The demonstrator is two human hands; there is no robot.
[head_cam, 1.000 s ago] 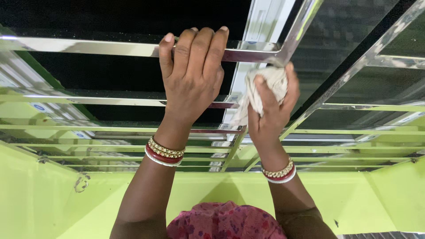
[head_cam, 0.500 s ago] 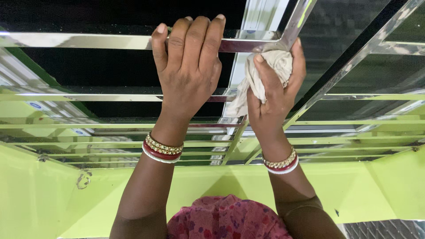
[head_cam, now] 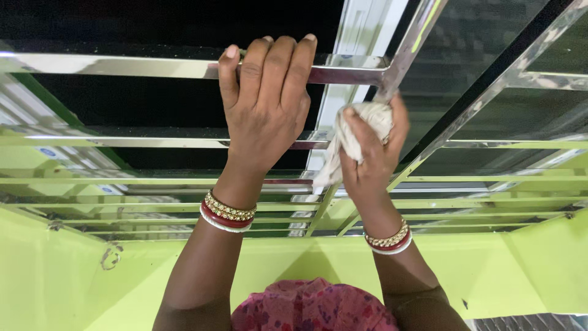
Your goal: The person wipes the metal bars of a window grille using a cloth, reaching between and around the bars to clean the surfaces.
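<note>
Mid-wipe on the steel window grille: left hand (head_cam: 266, 107) wrapped tight round the top horizontal bar (head_cam: 122, 65) as an anchor, right hand (head_cam: 367, 153) clenching the bunched pale cloth (head_cam: 361, 125) just under the bar joint, slightly lower than half a second ago, so next probably needs pressing along the upright.

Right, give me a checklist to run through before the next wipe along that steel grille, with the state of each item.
1. Left hand gripping the shiny horizontal steel bar: ok, fingers curled over it.
2. Right hand closed on the crumpled off-white cloth: ok.
3. Cloth against the slanted steel upright: ok, just below the joint.
4. Loose cloth tail free of the lower bars: cannot tell.
5. Red and gold bangles clear of the grille: ok.
6. Bar wiped clean: cannot tell.
</note>
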